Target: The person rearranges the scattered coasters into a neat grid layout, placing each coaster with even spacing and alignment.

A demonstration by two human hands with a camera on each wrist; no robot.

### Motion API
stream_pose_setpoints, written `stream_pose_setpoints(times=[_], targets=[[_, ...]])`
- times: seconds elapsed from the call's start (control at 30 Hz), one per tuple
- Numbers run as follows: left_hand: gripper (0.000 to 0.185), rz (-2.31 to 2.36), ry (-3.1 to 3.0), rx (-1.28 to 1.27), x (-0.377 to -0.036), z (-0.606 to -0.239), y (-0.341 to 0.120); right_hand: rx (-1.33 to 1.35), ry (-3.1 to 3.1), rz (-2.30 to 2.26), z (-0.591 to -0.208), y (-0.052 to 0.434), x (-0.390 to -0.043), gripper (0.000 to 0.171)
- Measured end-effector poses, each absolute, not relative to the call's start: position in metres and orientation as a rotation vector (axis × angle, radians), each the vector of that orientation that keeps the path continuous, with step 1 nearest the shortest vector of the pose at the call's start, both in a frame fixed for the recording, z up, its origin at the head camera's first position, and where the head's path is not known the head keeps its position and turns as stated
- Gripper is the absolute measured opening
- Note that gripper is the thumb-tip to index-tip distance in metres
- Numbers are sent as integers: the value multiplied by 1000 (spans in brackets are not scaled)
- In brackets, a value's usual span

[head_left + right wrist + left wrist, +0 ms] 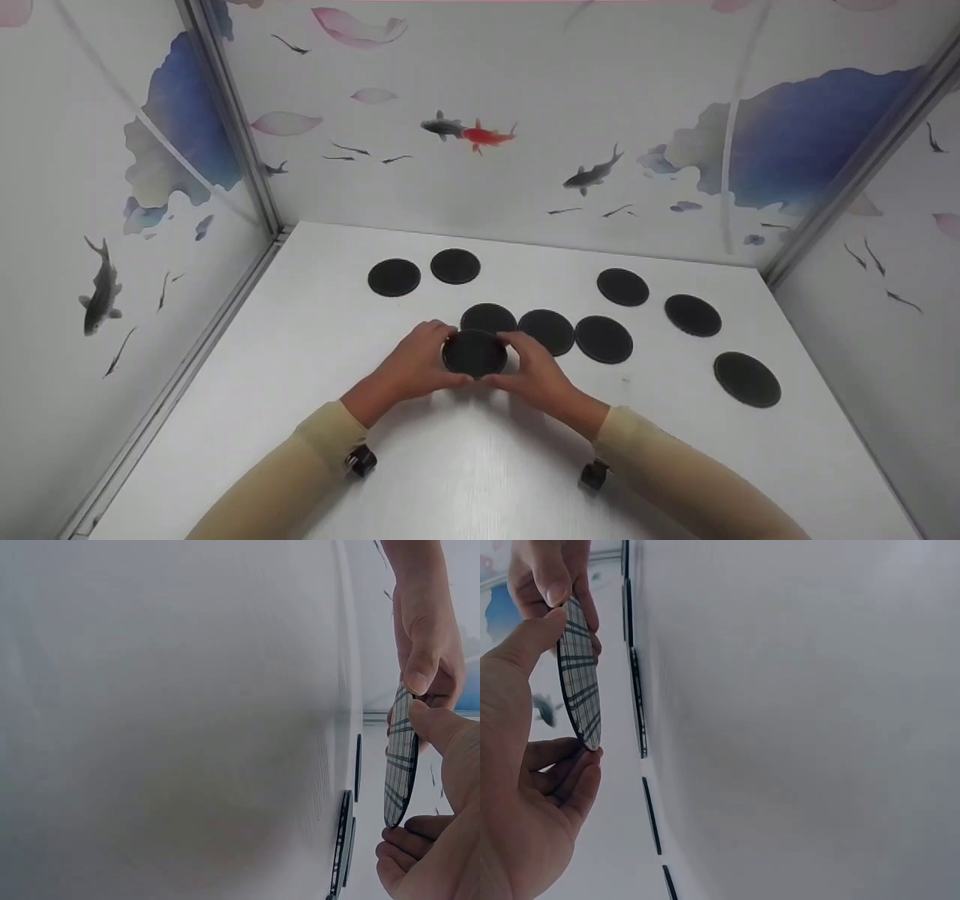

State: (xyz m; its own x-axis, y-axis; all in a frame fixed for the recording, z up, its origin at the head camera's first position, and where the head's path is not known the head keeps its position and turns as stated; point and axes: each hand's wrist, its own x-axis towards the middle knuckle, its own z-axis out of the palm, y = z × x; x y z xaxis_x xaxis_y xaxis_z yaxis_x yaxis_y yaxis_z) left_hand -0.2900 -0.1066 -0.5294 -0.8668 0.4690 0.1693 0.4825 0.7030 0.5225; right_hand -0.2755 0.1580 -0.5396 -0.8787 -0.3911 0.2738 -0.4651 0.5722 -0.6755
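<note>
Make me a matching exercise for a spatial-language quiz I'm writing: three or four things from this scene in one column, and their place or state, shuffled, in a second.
Things:
1. held disc
2. left hand
3. nearest lone disc
4. red fish

Places or states:
A. printed on the back wall
B. lying flat at the table's right side
C. lifted off the table, plaid underside facing down
D. gripping the left rim of a disc

Pairs: 1-C, 2-D, 3-B, 4-A
</note>
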Motion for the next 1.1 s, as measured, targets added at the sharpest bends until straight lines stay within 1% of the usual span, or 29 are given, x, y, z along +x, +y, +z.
stream_pose_setpoints(times=[0.17,0.57,0.8,1.1], targets=[[76,-895,-2872,-848,-288,-525,-99,704,-2724,1203,-538,166,-272,76],[78,-865,-2903,-876,-282,-523,-86,703,-2724,1229,-541,176,-265,71],[84,-865,-2945,-858,-280,-524,-82,688,-2758,1228,-544,179,-261,75],[81,-862,-2967,-862,-280,-531,-80,701,-2793,1232,-550,180,-261,76]])
